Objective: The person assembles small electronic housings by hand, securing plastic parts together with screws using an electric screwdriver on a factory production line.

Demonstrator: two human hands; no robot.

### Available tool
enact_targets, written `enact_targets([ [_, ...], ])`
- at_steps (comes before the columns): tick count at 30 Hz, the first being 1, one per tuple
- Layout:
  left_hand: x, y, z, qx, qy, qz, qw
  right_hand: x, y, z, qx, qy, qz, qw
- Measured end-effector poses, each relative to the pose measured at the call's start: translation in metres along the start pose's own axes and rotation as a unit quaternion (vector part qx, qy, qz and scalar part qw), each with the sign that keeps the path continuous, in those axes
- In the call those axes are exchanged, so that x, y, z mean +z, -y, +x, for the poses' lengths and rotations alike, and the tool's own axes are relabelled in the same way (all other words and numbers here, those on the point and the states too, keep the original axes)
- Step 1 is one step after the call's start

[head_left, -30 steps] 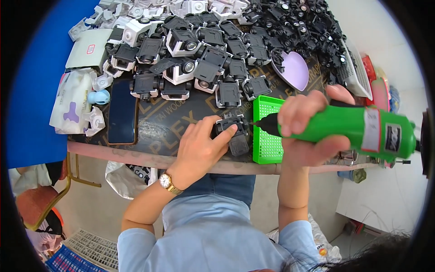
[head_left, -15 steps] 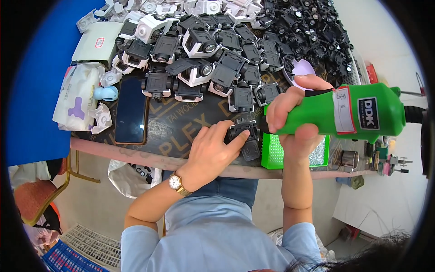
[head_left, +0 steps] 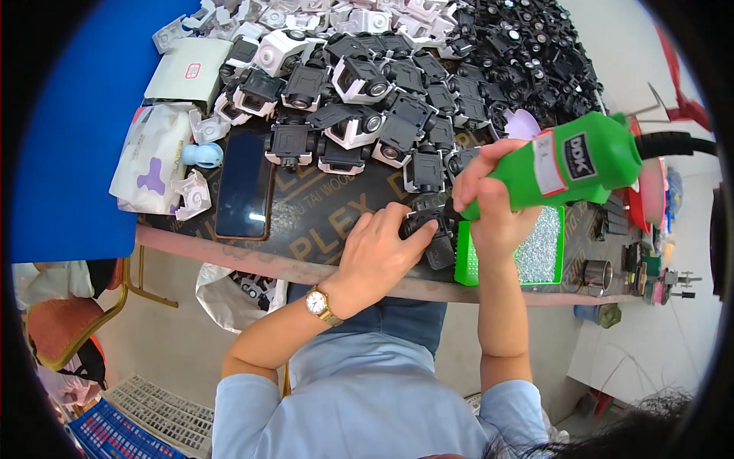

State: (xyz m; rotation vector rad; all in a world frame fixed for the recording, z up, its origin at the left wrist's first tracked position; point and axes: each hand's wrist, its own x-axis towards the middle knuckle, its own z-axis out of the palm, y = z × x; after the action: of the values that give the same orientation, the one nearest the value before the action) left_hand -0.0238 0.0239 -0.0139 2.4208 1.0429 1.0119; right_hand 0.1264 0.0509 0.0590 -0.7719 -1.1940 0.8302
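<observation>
My left hand [head_left: 381,249] rests on the table with its fingers closed round a small black toy-car chassis [head_left: 439,251]. A watch is on that wrist. In my right hand [head_left: 497,206] is a green electric screwdriver [head_left: 596,157], tilted with its cabled rear end up to the right. Its front end points down left, close to the chassis. My fingers hide the bit, so I cannot tell whether it touches. Under the right hand stands a green tray [head_left: 563,245] of small silvery screws.
Beyond my hands lie heaped black-and-white toy cars [head_left: 355,122], white shells [head_left: 367,23] and black chassis parts [head_left: 527,53]. A phone [head_left: 245,187] and a tissue pack [head_left: 153,161] are at the left. A metal cup [head_left: 596,275] stands at the right edge.
The screwdriver has tilted, its rear end rising and its front end shifting slightly right and up. My left hand still holds the chassis. The whole view has shifted slightly.
</observation>
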Motion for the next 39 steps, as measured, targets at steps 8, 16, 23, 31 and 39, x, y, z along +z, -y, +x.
enact_targets([
  [8,0.003,0.000,0.001,0.021,-0.013,0.012,1.000,0.009,-0.001,0.005,-0.009,-0.100,-0.099,0.990],
  [16,0.002,-0.001,-0.003,-0.001,0.012,0.019,1.000,-0.041,0.057,-0.015,-0.103,-0.042,-0.033,0.993],
  [23,0.000,-0.002,0.001,-0.006,0.043,0.022,0.999,-0.065,0.040,-0.049,-0.076,-0.047,-0.094,0.992],
  [31,0.000,-0.002,0.000,-0.007,0.045,0.020,0.999,-0.065,0.032,-0.048,-0.031,-0.059,-0.027,0.997],
  [39,-0.002,-0.003,0.002,-0.002,0.039,0.021,0.999,-0.062,0.032,-0.052,-0.025,-0.058,-0.017,0.998],
])
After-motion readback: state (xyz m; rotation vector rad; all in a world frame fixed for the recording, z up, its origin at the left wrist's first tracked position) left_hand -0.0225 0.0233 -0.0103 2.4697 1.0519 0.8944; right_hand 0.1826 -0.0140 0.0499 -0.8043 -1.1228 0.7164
